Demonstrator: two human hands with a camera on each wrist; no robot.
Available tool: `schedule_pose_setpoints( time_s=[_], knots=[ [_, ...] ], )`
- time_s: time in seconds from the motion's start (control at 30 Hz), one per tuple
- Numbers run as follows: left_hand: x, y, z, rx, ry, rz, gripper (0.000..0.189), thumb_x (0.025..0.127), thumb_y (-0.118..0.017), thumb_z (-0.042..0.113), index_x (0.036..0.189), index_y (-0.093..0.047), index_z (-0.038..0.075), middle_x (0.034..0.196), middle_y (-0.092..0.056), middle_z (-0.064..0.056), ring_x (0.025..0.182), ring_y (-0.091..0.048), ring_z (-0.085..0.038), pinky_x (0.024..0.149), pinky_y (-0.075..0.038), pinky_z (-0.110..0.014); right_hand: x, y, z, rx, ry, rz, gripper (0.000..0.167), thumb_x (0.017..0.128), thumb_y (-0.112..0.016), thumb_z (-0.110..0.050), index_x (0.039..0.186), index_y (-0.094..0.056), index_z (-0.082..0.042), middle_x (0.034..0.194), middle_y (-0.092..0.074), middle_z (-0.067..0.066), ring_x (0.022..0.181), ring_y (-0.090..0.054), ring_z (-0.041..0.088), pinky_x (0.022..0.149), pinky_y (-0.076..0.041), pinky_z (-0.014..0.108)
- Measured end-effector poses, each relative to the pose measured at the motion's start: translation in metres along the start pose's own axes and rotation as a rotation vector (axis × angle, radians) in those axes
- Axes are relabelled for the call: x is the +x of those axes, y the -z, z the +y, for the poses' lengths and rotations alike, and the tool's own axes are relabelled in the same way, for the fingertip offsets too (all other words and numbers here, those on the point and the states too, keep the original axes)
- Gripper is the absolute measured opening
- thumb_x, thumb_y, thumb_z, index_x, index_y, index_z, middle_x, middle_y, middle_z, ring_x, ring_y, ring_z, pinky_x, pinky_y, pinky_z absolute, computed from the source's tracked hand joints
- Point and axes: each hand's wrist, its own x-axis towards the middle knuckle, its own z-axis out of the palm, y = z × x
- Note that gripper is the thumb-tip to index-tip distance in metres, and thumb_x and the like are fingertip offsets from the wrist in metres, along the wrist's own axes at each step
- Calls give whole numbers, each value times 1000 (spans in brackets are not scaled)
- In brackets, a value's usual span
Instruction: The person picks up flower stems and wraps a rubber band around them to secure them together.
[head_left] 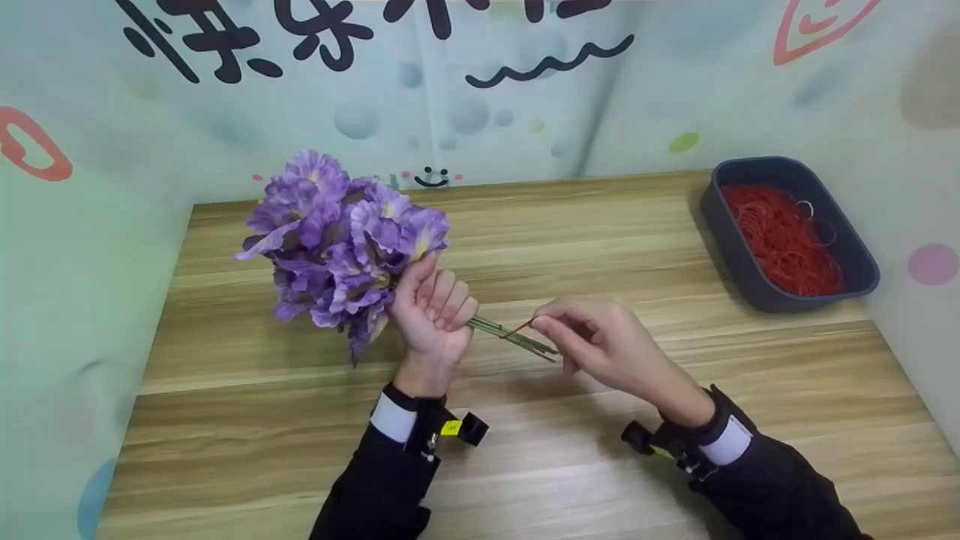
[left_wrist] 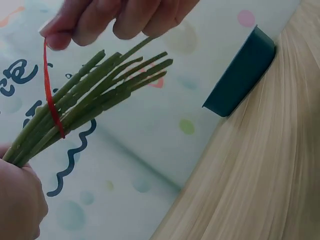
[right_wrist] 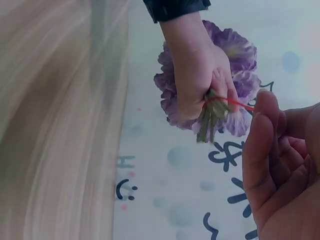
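My left hand (head_left: 437,319) grips a bunch of purple artificial flowers (head_left: 337,247) by its green stems (left_wrist: 90,95), just below the blooms. The flower heads lean to the left and the stem ends point right. Around the stems runs a red rubber band (left_wrist: 48,95), looped over them beyond the left fist. Between thumb and fingertips, my right hand (head_left: 600,341) pinches one side of that band and pulls it taut, away from the stems. In the right wrist view the stretched band (right_wrist: 235,103) spans from the stems to the right fingertips.
A dark blue plastic box (head_left: 787,300) holding many red rubber bands (head_left: 784,240) stands at the back right of the wooden table (head_left: 570,465). Behind the table hangs a pale printed backdrop (head_left: 525,135) with dark lettering; similar panels flank both sides.
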Motion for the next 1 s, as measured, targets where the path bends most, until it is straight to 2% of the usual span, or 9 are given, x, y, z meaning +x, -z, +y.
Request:
schedule_pose_setpoints(
  time_s=[0.17,0.37,0.53,0.83,1.0],
  knots=[
    [-2,-2,-3,-42,58,29,71,86,-88,20,60,-22,21,46,-32,10,46,-10,-5,48,1,-19,5,5,8,-79,69,73,9,107,-72,2,106,-81,-1,64,-68,6,50,-66,11,46,-50,17],
    [-6,-6,-9,-103,124,-23,74,90,-83,17,64,-14,21,49,-22,10,46,-8,-5,47,1,-18,10,8,18,-171,137,136,6,105,-75,0,105,-80,2,65,-68,8,49,-66,15,50,-53,16],
    [-8,-10,-11,-126,163,-73,74,94,-80,16,65,-13,22,52,-15,10,46,-6,-4,46,0,-18,13,8,23,-226,162,165,8,107,-75,-4,104,-80,1,66,-69,6,50,-66,16,52,-54,16],
    [-10,-11,-13,-152,158,-77,72,95,-78,15,65,-13,22,52,-16,10,46,-6,-4,46,0,-17,16,1,35,-267,118,125,11,108,-75,-8,106,-81,0,69,-70,9,50,-68,20,53,-56,16],
    [-11,-13,-14,-180,143,-76,71,95,-77,14,65,-13,22,52,-16,10,47,-6,-4,47,0,-17,17,-6,40,-295,131,95,11,108,-74,-11,106,-81,-3,81,-78,8,54,-67,13,55,-57,20]
  ],
)
